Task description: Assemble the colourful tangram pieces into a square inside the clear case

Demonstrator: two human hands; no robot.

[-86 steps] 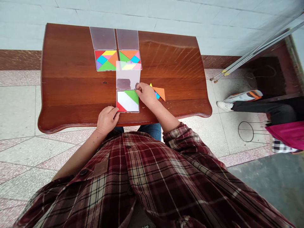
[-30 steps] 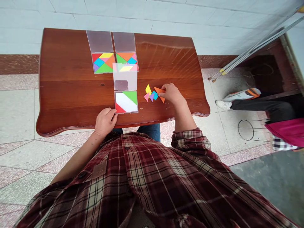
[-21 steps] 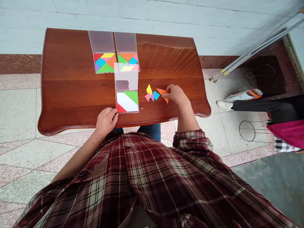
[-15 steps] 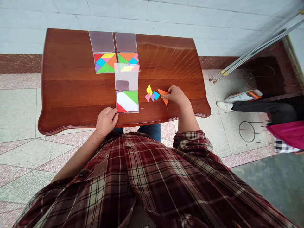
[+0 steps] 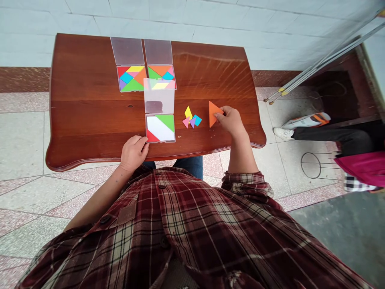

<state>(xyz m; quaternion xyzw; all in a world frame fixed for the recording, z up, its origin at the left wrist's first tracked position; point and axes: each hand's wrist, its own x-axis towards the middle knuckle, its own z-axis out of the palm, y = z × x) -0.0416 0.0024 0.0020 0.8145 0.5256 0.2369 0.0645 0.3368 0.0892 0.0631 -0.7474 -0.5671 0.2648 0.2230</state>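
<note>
My right hand pinches a large orange triangle just above the wooden table, to the right of a small cluster of loose pieces: yellow, pink, purple and blue. An open clear case lies near the front edge, with a green triangle and a red triangle in its white tray; its lid stands open behind. My left hand rests curled at the case's front left corner, fingertips touching it.
Two more open cases with full coloured puzzles, the left one and the right one, lie at the back of the table. Another person's leg and shoe are on the floor to the right, beside metal rods.
My right hand went from the case to the loose pieces, took the orange triangle, and has now pulled it right, clear of the cluster, and turned it. The left hand stayed put.
</note>
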